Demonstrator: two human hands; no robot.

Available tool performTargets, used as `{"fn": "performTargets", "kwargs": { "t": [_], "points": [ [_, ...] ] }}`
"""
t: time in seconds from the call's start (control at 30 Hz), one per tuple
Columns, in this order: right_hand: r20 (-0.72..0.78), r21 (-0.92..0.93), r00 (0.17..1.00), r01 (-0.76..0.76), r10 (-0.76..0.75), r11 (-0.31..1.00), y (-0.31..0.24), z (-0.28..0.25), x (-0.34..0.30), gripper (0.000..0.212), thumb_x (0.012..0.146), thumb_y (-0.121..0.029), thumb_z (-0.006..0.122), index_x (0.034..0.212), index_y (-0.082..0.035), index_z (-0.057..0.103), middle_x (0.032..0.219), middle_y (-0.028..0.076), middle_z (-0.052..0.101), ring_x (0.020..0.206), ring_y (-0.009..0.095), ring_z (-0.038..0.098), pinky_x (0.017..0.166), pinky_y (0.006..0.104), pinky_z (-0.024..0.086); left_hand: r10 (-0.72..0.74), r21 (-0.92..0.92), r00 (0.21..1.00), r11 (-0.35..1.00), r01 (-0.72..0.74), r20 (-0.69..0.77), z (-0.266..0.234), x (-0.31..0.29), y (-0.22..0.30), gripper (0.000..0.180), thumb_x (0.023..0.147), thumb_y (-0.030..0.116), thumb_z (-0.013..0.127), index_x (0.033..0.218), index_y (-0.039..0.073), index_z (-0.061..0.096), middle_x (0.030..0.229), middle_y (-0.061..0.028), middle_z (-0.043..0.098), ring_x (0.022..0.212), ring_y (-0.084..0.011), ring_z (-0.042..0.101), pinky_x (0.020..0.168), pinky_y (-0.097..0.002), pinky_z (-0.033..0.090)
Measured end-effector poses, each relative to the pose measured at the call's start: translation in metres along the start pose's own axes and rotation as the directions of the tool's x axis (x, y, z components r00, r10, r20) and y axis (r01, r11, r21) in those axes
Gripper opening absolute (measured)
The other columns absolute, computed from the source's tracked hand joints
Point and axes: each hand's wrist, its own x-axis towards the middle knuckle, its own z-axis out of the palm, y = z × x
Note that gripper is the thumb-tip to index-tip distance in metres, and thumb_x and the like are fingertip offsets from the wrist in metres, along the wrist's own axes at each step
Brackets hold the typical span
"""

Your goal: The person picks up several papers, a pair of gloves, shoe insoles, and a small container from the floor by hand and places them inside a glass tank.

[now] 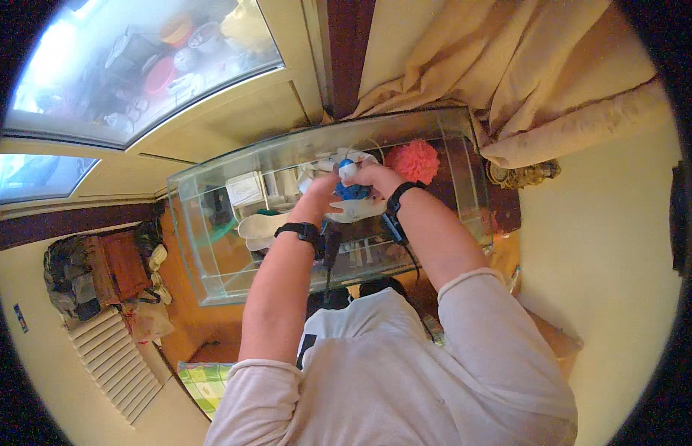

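Above the middle of a glass-topped table (212, 285), both of my hands meet at a small blue-and-white object (347, 171), whose kind I cannot make out. The fingers of my left hand (324, 195) are closed at its left side, partly hidden. My right hand (377, 178) grips it from the right. Just below the fingers shows a crumpled blue thing (352, 192), over a white plastic-looking sheet or bag (357, 210). A fluffy coral-pink pompom-like thing (413, 161) is right beside my right hand. Dark bands with cords sit on both wrists.
Pale sole-shaped pieces (263, 230) and a white box (246, 188) lie left of my hands. Beige curtains (502, 89) hang behind the table's right end. A glazed door (212, 104) stands at the far left. Bags (101, 271) and a slatted white panel (117, 364) are at left.
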Motion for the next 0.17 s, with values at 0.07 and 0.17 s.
{"fn": "performTargets", "kwargs": {
  "t": [0.07,0.17],
  "points": [
    [-0.018,-0.136,0.998,-0.067,0.065,0.988,0.001,0.001,0.001,0.063,0.064,-0.035,0.067,0.117,-0.011,0.042,0.109,0.013,0.051,0.095,0.035,0.051,0.066,0.0473,0.048,0.057,0.069,0.993,0.996,-0.064,0.100,0.006,-0.004,-0.005,0.045,0.078,0.031,0.050,0.118,0.012,0.040,0.124,-0.0073,0.036,0.108,-0.0310,0.038,0.082,-0.0560,0.034],
    [-0.274,-0.543,0.957,-0.072,-0.095,0.836,0.014,0.015,0.014,0.055,0.068,-0.040,0.059,0.113,-0.010,0.050,0.116,0.010,0.050,0.105,0.023,0.049,0.086,0.0346,0.041,-0.027,-0.043,0.997,0.999,0.030,0.078,0.009,0.004,-0.015,0.050,0.078,0.036,0.050,0.121,0.013,0.037,0.129,-0.0072,0.032,0.111,-0.0301,0.036,0.082,-0.0531,0.035]
  ]
}}
